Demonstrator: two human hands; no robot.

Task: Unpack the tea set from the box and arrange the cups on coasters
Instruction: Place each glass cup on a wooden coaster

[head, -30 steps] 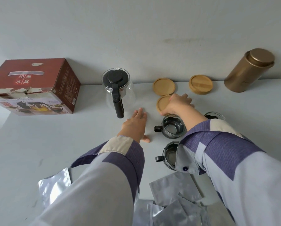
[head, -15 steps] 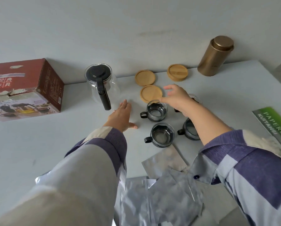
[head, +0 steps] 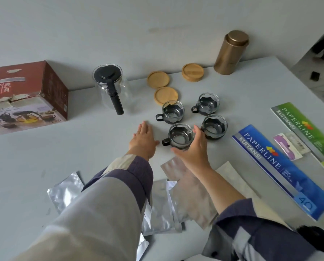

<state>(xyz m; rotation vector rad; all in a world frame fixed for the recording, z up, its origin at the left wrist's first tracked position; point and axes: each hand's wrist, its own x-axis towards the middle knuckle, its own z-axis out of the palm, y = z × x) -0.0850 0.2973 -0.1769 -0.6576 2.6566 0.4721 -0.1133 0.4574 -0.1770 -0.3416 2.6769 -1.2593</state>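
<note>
At the centre of the frame, 4 glass cups in dark holders stand empty on the table, none on a coaster. The right hand cups the nearest cup with fingers spread, thumb below it and fingertips beside the cup at lower right. The left hand lies flat on the table, fingers together. 3 wooden coasters lie bare above the cups. The glass teapot looks empty. The red box sits at upper left, the gold canister lidded at upper right.
</note>
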